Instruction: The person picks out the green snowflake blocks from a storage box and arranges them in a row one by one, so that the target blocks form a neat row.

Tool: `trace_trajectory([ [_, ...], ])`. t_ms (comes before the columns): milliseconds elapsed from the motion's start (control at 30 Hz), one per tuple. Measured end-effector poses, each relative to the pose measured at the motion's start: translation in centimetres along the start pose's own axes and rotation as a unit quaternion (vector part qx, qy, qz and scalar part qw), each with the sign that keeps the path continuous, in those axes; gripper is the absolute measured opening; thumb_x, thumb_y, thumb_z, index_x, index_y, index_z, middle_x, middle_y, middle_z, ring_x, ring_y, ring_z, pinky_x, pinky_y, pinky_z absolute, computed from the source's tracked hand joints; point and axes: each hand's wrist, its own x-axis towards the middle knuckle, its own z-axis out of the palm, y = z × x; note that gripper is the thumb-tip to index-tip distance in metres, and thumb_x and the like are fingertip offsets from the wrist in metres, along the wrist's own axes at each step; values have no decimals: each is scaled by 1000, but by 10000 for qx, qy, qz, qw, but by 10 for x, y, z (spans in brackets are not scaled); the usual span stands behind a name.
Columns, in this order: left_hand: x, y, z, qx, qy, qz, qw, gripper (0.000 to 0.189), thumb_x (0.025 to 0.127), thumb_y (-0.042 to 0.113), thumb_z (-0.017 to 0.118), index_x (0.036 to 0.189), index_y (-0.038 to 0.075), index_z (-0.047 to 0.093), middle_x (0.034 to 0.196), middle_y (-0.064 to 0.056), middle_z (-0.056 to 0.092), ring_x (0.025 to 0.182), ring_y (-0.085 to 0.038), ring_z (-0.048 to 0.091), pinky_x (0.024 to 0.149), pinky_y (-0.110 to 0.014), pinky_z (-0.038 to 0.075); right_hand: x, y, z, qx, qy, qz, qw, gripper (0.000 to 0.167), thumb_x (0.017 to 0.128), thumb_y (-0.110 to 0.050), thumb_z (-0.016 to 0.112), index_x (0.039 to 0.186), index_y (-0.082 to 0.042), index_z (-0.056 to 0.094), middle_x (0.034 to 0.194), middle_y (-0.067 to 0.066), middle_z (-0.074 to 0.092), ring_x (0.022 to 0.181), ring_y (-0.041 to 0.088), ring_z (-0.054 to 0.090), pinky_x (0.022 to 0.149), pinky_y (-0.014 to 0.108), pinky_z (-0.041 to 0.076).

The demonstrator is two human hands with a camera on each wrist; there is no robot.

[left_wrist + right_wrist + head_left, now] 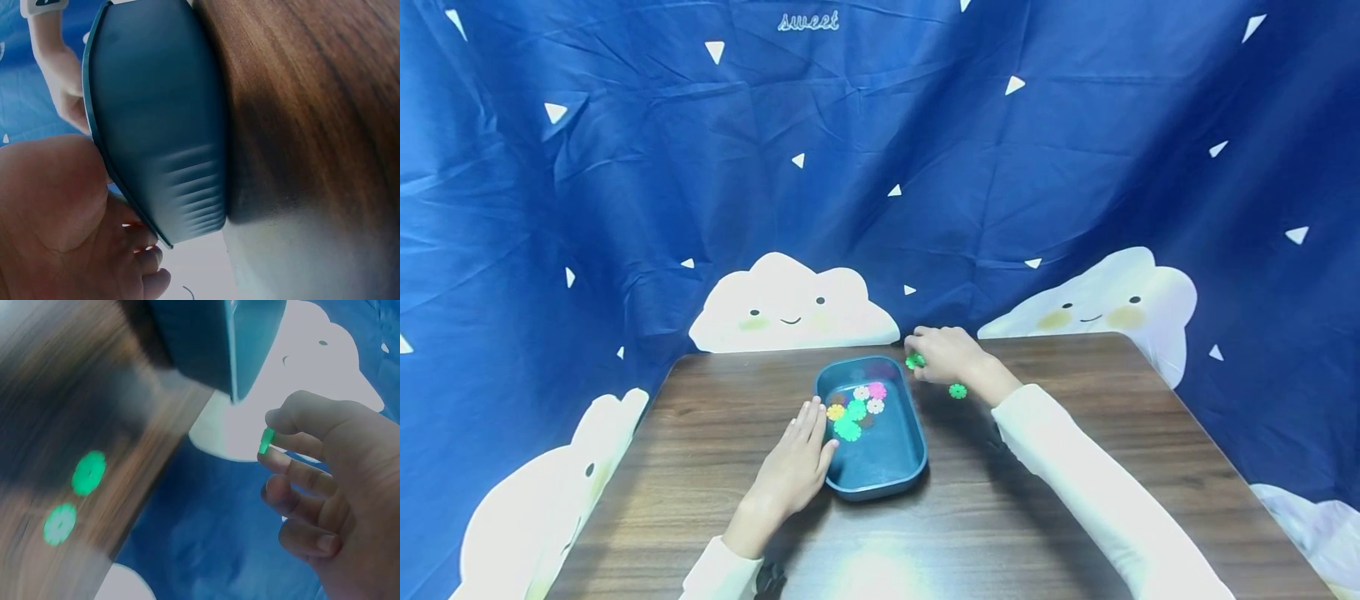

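Note:
A dark teal rectangular tray point(880, 467) holds several flower-shaped plastic discs: green point(847, 429), orange point(836, 412), pink point(877, 390) and whitish ones. My left hand point(793, 467) rests against the tray's left rim, its fingers fairly straight and its thumb over the edge. The left wrist view shows the tray's ribbed outer wall point(162, 119) beside the palm. Beyond the tray's right far corner, my right hand point(951, 354) pinches a green disc point(267, 440) between thumb and fingertip. Two more green discs point(89, 473) lie on the table in the right wrist view.
The brown wood-grain table point(722, 467) has its far edge just behind my right hand. A blue curtain point(925, 167) with white triangles and smiling clouds hangs behind and at both sides. One loose green disc point(957, 391) lies by my right wrist.

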Motion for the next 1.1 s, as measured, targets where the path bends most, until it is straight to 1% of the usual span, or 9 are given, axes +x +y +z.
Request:
trace_trajectory([
  [100,0,0,-1,13,-27,-26,10000,67,115,36,44,164,-6,30,176,-22,22,165,-38,22,133,-54,27,-9,12,-2,43,-2,106,9999,29,93,-29,76,120,-19,72,108,2,66,83,25,65,74,48,59],
  [200,0,0,-1,-13,46,26,10000,66,114,34,46,163,-8,32,175,-24,25,164,-40,24,133,-55,28,-18,24,-3,84,55,158,9998,31,91,-28,76,120,-17,73,109,3,67,81,26,64,73,50,59],
  [400,0,0,-1,78,55,35,9999,66,115,37,42,164,-7,31,175,-23,24,164,-39,24,133,-55,27,-35,47,3,94,198,170,9996,26,89,-23,76,113,-13,73,101,4,66,75,23,61,70,47,58],
  [600,-1,-1,1,146,89,103,9998,64,116,34,41,164,-7,32,175,-23,25,164,-39,25,133,-54,27,-51,68,13,119,195,340,9992,22,87,-23,75,106,-14,72,96,1,63,79,22,63,65,46,56],
  [733,-2,-1,0,153,114,100,9998,62,115,31,41,163,-7,33,175,-23,27,163,-39,27,133,-54,29,-60,77,21,118,282,452,9985,19,84,-23,76,101,-15,71,96,-1,62,80,25,64,66,49,57],
  [900,-1,0,0,93,96,11,9999,61,114,29,42,164,-6,33,175,-21,26,164,-37,25,133,-53,28,-68,85,29,184,198,636,9976,19,84,-24,76,100,-16,71,101,1,66,82,29,68,68,53,58],
  [967,-1,0,1,72,79,-15,9999,61,114,28,42,164,-5,31,176,-21,25,165,-36,23,134,-52,27,-71,88,33,186,142,697,9973,20,84,-24,76,101,-15,71,99,2,66,80,29,68,68,53,58],
  [1100,-1,0,2,10,96,-3,10000,61,114,27,42,164,-6,31,176,-21,24,165,-36,23,134,-52,26,-76,93,40,219,0,785,9967,22,84,-22,77,103,-14,71,95,1,62,75,25,63,65,51,56],
])
